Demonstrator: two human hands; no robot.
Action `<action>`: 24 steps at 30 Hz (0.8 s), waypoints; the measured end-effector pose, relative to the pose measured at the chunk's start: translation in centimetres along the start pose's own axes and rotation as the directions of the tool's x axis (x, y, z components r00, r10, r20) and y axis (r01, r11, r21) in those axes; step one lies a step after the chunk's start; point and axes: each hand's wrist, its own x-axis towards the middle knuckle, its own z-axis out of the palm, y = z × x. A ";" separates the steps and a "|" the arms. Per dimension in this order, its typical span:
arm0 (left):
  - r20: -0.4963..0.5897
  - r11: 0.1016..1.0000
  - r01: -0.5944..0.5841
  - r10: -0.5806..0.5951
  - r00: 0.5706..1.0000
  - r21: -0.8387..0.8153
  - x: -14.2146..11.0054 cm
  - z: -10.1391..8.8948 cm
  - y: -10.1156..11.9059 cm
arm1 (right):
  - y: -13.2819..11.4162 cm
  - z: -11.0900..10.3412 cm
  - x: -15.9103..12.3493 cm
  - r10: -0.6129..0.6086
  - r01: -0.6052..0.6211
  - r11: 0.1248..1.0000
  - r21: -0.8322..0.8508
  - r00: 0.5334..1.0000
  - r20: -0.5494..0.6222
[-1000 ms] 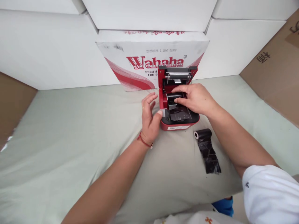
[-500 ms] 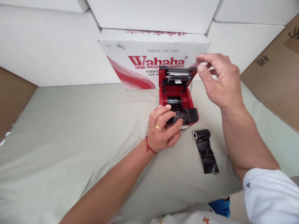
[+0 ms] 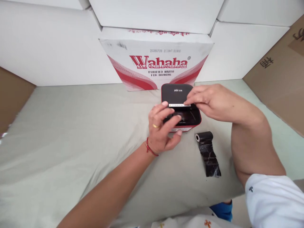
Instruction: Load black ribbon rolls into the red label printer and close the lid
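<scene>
A small red-and-black label printer (image 3: 175, 95) sits in front of the water carton, its black lid lowered and its inside hidden. My left hand (image 3: 163, 126) rests over the printer's front left part, fingers spread, with a gold ring and a red cord bracelet on that arm. My right hand (image 3: 211, 101) reaches in from the right, its fingertips bunched together on the lid beside a white label strip (image 3: 174, 105). Nearer to me lies a black ribbon roll (image 3: 205, 136), with a creased length of ribbon (image 3: 210, 161) trailing from it.
A white-and-red water carton (image 3: 156, 60) stands right behind the printer, among stacked white boxes (image 3: 64, 47). Brown cardboard (image 3: 277, 66) rises at the right and brown cardboard (image 3: 14, 101) at the left. Pale green cloth (image 3: 78, 126) covers the surface.
The printer's raised lid has come down over the inside. My right hand has moved down and left onto the lid. My left hand stays at the front, its fingers slightly shifted.
</scene>
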 end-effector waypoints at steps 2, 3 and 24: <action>-0.030 0.985 0.135 -0.140 0.990 -0.111 0.6 -0.3 -0.1 | 0.1 0.4 0.2 -0.002 0.003 0.999 -0.034 0.999 0.043; -0.017 0.965 0.207 -0.212 0.977 -0.159 1.0 -0.5 -0.1 | 0.2 0.5 0.2 0.001 0.001 0.999 -0.050 0.999 0.048; 0.043 0.770 0.415 -0.453 0.891 -0.486 2.0 -0.4 -3.5 | -1.1 -1.4 -0.6 -0.109 0.127 0.990 -0.060 0.963 0.245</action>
